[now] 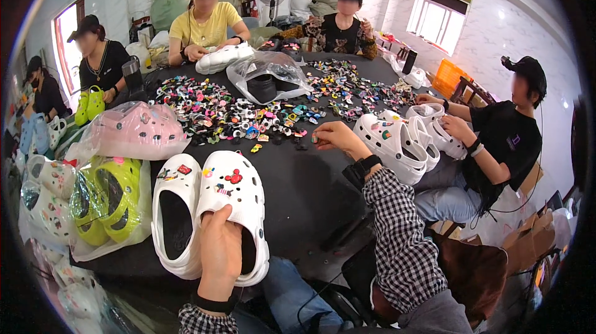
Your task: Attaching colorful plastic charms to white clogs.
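Observation:
My left hand (221, 247) grips a white clog (248, 176) at its opening, thumb on top of the upper and the other fingers hidden inside. Several small charms, a red one among them, are fixed on its holed upper. Against its left side lies a second white clog (162, 234), which also carries charms. My right hand (340, 138) is stretched over the black table, thumb and fingertips pinched on a small charm (315, 138). That charm is too small to make out in detail. Just ahead of it spreads a heap of colourful shoe charms (248, 124).
Bagged pink clogs (139, 126) and bagged lime clogs (121, 194) lie at the left. A clear bag with dark shoes (267, 82) stands amid the charms. White clogs (388, 144) sit at the right, by a co-worker (506, 138). Other people work along the far side.

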`<state>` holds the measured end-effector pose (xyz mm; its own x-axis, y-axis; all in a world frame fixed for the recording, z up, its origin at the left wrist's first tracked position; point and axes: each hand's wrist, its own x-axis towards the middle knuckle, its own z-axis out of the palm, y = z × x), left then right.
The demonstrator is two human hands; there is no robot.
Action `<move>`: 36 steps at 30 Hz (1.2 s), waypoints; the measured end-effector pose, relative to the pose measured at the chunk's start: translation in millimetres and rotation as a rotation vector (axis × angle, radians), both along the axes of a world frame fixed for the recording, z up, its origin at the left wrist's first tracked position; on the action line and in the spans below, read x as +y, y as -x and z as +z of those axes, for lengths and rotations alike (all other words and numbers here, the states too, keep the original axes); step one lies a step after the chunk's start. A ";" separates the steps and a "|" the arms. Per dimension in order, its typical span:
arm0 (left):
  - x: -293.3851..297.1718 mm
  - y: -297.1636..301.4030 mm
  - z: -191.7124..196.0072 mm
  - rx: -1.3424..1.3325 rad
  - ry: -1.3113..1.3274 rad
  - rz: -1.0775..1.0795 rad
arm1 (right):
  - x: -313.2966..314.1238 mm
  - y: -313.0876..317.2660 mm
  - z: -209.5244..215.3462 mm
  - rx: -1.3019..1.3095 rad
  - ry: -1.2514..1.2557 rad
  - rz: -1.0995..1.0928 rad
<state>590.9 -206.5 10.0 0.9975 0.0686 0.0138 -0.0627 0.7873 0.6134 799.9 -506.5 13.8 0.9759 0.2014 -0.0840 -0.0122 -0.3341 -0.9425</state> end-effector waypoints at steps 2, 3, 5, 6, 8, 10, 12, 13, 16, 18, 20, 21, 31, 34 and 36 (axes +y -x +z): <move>0.4 1.5 0.7 0.016 -0.013 -0.004 | 7.0 7.7 8.1 0.011 -0.022 0.028; -0.2 2.6 0.1 0.018 -0.011 0.001 | 10.7 11.4 12.0 0.020 -0.049 0.051; -1.1 3.3 -2.7 0.022 -0.064 0.014 | 17.1 18.0 18.6 0.023 -0.059 0.089; -2.6 3.6 -3.0 0.013 -0.063 0.019 | 19.8 21.4 22.0 0.024 -0.069 0.120; -4.2 3.4 -6.1 0.016 -0.072 0.025 | 23.8 26.1 23.5 0.017 -0.082 0.143; -5.6 6.0 -3.3 0.026 -0.082 0.047 | 35.5 33.4 28.7 0.029 -0.085 0.167; -6.7 6.8 -7.1 0.017 -0.105 0.053 | 48.4 39.8 23.8 0.033 -0.184 0.223; -14.6 8.1 -3.6 0.007 -0.123 0.025 | 42.6 51.3 29.6 0.020 -0.264 0.228; -21.1 12.4 -10.5 0.014 -0.235 0.068 | 66.5 80.1 36.3 -0.018 -0.340 0.320; -16.9 13.1 -18.0 0.057 -0.308 0.098 | 84.8 97.2 38.3 -0.040 -0.320 0.358; -15.1 14.3 -25.9 0.032 -0.378 0.123 | 99.8 119.1 43.8 -0.066 -0.322 0.409; -14.8 14.7 -27.9 0.007 -0.447 0.146 | 106.9 131.2 45.9 -0.064 -0.326 0.428; -20.7 20.2 -29.4 0.034 -0.480 0.102 | 137.3 165.1 25.7 -0.450 -0.055 0.294; -23.4 24.2 -23.3 -0.002 -0.584 0.174 | 138.1 163.7 27.6 -0.427 -0.017 0.295; -24.4 27.0 -22.6 -0.004 -0.630 0.202 | 138.9 165.9 33.0 -0.374 0.010 0.311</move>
